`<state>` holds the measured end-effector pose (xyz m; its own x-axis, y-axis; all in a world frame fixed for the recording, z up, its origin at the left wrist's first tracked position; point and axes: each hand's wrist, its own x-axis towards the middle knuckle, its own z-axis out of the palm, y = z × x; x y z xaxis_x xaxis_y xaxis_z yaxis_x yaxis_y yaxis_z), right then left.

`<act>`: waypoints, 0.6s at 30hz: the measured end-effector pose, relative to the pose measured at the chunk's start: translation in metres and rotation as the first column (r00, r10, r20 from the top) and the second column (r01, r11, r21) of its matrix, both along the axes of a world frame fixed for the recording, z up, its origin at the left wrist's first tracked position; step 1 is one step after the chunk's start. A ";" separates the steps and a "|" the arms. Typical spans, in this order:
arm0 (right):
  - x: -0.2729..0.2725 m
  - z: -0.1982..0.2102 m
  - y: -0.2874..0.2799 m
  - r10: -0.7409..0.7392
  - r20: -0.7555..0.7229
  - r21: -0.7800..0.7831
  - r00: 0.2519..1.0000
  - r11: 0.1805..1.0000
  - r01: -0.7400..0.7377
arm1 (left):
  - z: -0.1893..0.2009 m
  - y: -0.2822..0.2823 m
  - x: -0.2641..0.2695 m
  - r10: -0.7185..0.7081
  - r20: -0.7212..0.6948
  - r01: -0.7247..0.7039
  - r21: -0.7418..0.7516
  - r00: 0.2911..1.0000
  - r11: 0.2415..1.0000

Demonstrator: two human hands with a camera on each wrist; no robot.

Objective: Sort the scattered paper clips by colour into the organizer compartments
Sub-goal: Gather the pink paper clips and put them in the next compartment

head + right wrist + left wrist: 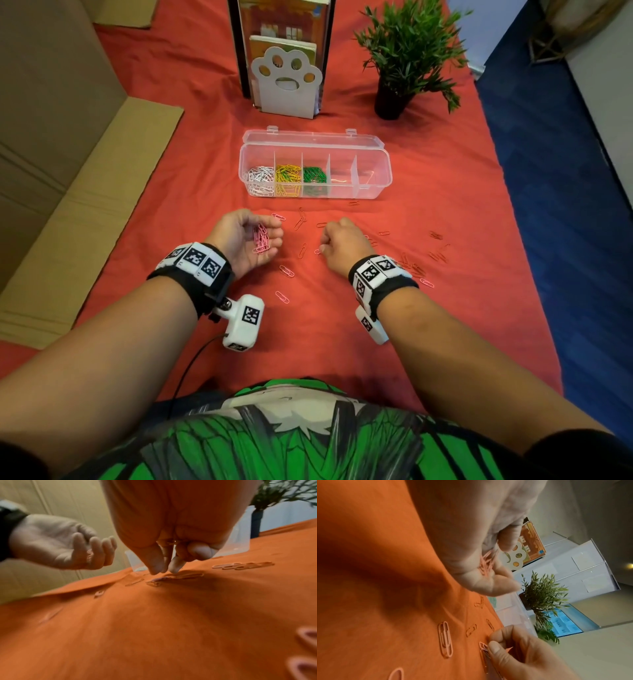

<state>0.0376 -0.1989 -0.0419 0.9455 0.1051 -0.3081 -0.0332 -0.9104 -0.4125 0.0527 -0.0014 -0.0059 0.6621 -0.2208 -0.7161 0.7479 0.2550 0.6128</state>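
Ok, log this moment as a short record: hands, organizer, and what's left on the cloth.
left hand: cupped palm up, pink clips lying in it
right hand: pinches a single clip at the red cloth
organizer: lid open; white clips, yellow clips, green clips in three leftmost compartments
loose clips: pink and red, scattered on the cloth

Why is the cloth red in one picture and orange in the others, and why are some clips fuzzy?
Head view: bright light, cloth red and sharp. Left wrist view: dimmer, cloth orange, shadow by the left hand. Right wrist view: shadow under the right hand; nearest pink clips too close, out of focus.
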 end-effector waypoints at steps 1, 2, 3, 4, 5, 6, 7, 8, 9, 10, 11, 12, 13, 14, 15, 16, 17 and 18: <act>0.000 -0.001 0.001 0.028 0.001 -0.035 1.000 0.999 -0.028 | -0.002 -0.003 0.002 -0.004 0.007 0.003 0.066 1.000 0.998; -0.001 -0.001 0.004 0.057 0.009 -0.074 0.998 0.996 -0.057 | -0.006 -0.006 0.006 -0.017 0.034 0.011 0.164 0.999 0.986; -0.002 -0.002 0.007 0.088 0.027 -0.108 0.996 0.991 -0.085 | -0.008 -0.009 0.010 -0.049 0.076 0.026 0.273 0.996 0.962; -0.003 -0.002 0.011 0.114 0.047 -0.139 0.992 0.985 -0.106 | -0.011 -0.010 0.014 -0.114 0.133 0.052 0.400 0.985 0.915; -0.004 -0.003 0.013 0.126 0.055 -0.160 0.991 0.980 -0.116 | -0.012 -0.010 0.017 -0.218 0.192 0.081 0.545 0.957 0.835; -0.003 -0.004 0.015 0.123 0.056 -0.161 0.991 0.980 -0.113 | -0.013 -0.009 0.020 -0.340 0.233 0.087 0.697 0.911 0.712; -0.002 -0.004 0.015 0.106 0.047 -0.136 0.993 0.986 -0.098 | -0.013 -0.008 0.022 -0.452 0.250 0.063 0.819 0.856 0.571; -0.001 -0.002 0.014 0.071 0.029 -0.082 0.997 0.994 -0.069 | -0.013 -0.007 0.024 -0.543 0.244 0.022 0.899 0.804 0.438; 0.001 -0.001 0.011 0.020 0.011 -0.003 1.000 1.000 -0.019 | -0.013 -0.007 0.025 -0.611 0.238 -0.017 0.938 0.755 0.345; 0.003 0.002 0.008 -0.056 -0.022 0.098 0.998 0.994 0.058 | -0.014 -0.007 0.027 -0.662 0.229 -0.040 0.957 0.714 0.288; 0.004 0.005 0.004 -0.138 -0.072 0.222 0.988 0.963 0.151 | -0.016 -0.007 0.028 -0.707 0.215 -0.050 0.968 0.673 0.247; 0.006 0.008 0.001 -0.212 -0.132 0.345 0.968 0.906 0.246 | -0.019 -0.008 0.030 -0.750 0.195 -0.044 0.975 0.632 0.216; 0.007 0.010 -0.002 -0.271 -0.194 0.450 0.943 0.829 0.331 | -0.021 -0.008 0.031 -0.787 0.180 -0.036 0.980 0.591 0.197; 0.007 0.014 -0.005 -0.307 -0.266 0.523 0.914 0.750 0.404 | -0.025 -0.008 0.033 -0.814 0.160 -0.020 0.984 0.559 0.180; 0.008 0.018 -0.008 -0.326 -0.342 0.583 0.881 0.662 0.471 | -0.027 -0.009 0.034 -0.831 0.142 -0.011 0.987 0.537 0.162; 0.008 0.023 -0.010 -0.331 -0.425 0.638 0.843 0.551 0.538 | -0.029 -0.009 0.035 -0.841 0.115 -0.002 0.991 0.528 0.135; 0.008 0.027 -0.013 -0.324 -0.512 0.681 0.795 0.411 0.606 | -0.031 -0.010 0.036 -0.849 0.093 0.003 0.994 0.520 0.110; 0.009 0.033 -0.016 -0.302 -0.596 0.699 0.744 0.261 0.666 | -0.032 -0.012 0.035 -0.856 0.077 0.002 0.996 0.512 0.091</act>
